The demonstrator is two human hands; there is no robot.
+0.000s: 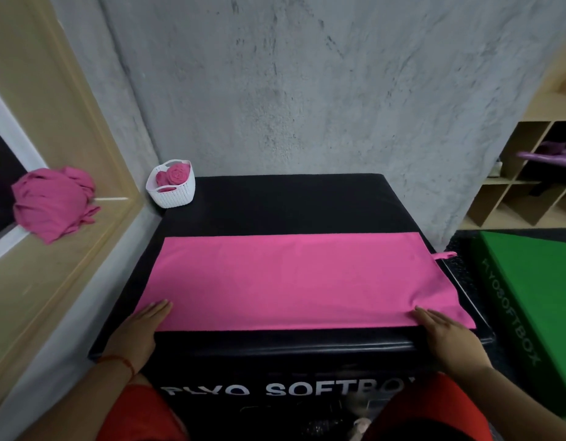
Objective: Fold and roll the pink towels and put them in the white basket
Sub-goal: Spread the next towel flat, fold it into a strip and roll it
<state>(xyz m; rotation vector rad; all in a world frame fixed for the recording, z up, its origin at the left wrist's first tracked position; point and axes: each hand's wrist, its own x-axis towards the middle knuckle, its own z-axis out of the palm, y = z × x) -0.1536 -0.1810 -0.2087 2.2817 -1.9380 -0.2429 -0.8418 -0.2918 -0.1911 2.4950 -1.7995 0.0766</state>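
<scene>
My left hand (144,326) and right hand (447,332) lay flat, gripping nothing, on the folded towel (291,281) on the box (275,205); next it likely needed rolling for the basket (172,194) at eleven o'clock.

Black box (291,361) front: white lettering, partly hidden, reads "…LYO SOFTBO…". Green box (529,297) side: faint lettering "FYOSOFTBOX".

light soft, even, rather dim | shadows faint | pale glare along the front edge of my counter (291,343) | wide-angle bows my view's edges | purple thing (548,155) at right smeared
</scene>
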